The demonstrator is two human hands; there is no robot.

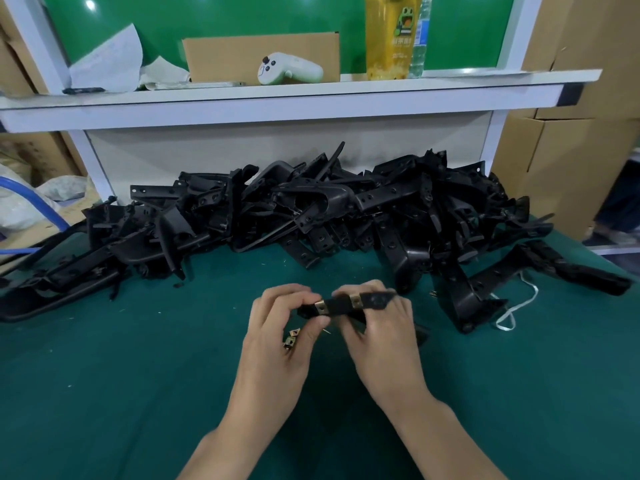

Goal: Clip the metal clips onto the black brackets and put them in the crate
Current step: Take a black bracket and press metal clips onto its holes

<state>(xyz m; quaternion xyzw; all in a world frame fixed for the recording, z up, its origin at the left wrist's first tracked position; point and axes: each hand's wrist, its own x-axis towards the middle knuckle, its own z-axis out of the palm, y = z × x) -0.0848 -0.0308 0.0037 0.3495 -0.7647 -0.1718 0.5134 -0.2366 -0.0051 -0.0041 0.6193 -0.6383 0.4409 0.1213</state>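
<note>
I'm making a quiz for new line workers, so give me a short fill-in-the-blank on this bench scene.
1. The left hand and right hand together hold one black bracket that carries ____ metal clips.
2. Spare clips are tucked in the ____ hand.
3. The white controller rests on the ____ above the bench.
4. To the controller's right stands a tall ____ bottle.

Missing words: two; left; shelf; yellow.

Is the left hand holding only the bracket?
No, the left hand pinches the bracket and also keeps spare clips tucked under its curled fingers.
</note>
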